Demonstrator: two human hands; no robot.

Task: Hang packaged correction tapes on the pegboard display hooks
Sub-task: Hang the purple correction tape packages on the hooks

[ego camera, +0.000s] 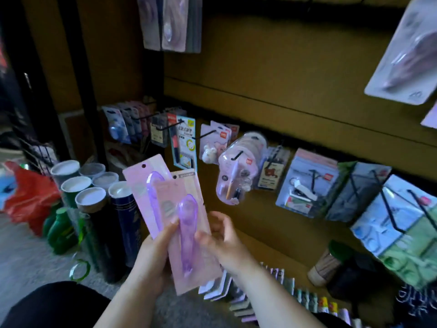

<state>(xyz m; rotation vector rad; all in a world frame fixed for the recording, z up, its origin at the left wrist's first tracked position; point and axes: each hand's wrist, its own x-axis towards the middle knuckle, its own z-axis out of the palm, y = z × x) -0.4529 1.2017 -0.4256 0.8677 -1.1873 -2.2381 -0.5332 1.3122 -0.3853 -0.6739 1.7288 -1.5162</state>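
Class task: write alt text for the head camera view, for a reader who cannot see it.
Two hands, left hand and right hand, hold two pink correction tape packs before a brown pegboard whose black hooks carry stationery packets.

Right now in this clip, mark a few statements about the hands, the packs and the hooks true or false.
1. Both hands hold pink correction tape packs. True.
2. The left hand is empty. False: its fingers grip the packs.
3. Each held pack has a hang hole at the top. True.
4. The held packs already hang on a hook. False: they are in the hands, off the pegboard.
5. The right hand touches the front pack. True.
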